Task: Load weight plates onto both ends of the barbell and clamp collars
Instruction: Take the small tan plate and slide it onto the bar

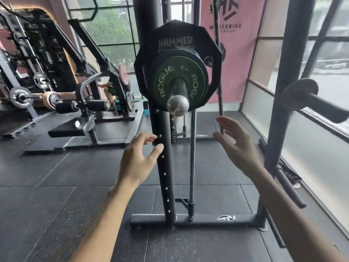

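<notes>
Bar end (177,108) points at the camera; all places below are taken from it. Two plates sit on the sleeve behind it: a small green plate (176,83) in front, touching a large black plate (171,53) behind. No collar visible on the bare sleeve between green plate and bar end.

Left hand (138,159) below and to the left, fingers spread, holding nothing. Right hand (236,146) below and to the right, open, palm inward, empty. Neither touches bar or plates.

Risk, as judged: with no clamp, the green plate could creep outward and slide off if the bar tilts or gets knocked; the far end is unseen, so uneven loading could tip the bar.

Writing: green plate "ROGUE" twice; black plate "HAMMER"; pink banner (233,44) above right, partly legible; rack foot (207,218) well below, logo unreadable
</notes>
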